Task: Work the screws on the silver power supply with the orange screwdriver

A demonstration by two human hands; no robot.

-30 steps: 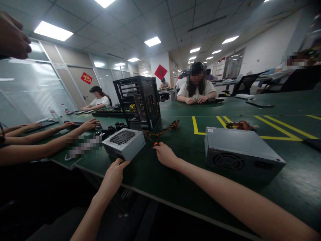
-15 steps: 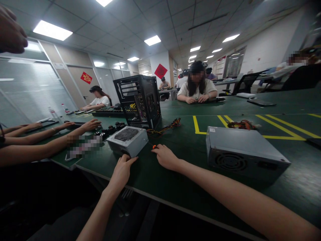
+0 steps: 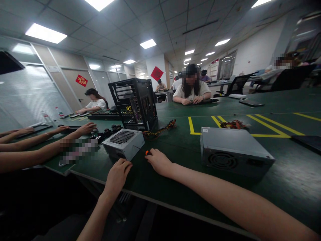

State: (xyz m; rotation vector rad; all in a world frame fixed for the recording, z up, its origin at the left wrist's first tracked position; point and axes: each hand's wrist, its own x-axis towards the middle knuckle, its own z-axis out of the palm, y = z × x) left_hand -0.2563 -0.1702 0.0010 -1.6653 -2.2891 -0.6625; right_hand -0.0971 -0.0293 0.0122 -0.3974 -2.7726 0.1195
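A silver power supply (image 3: 129,144) with a black mesh grille lies on the green table. My left hand (image 3: 117,175) is by its near bottom corner, thumb and fingers drawn together; anything between them is hidden. To the right of that unit, my right hand (image 3: 160,164) is closed around a screwdriver (image 3: 147,153) with an orange and black handle. Its thin shaft points left toward the power supply's side; whether the tip touches is too small to tell. Bundled cables (image 3: 165,127) run from behind the unit.
A black computer case (image 3: 135,105) stands behind the power supply. A larger grey power supply (image 3: 233,144) sits at the right, near yellow tape lines (image 3: 192,126). Other people's arms (image 3: 50,145) reach in from the left, and a person (image 3: 192,88) sits across the table.
The view has shifted, moving the scene slightly left. My left thumb, earlier stretched along the power supply's lower edge, is now drawn in to the fingers. My right hand keeps hold of the screwdriver.
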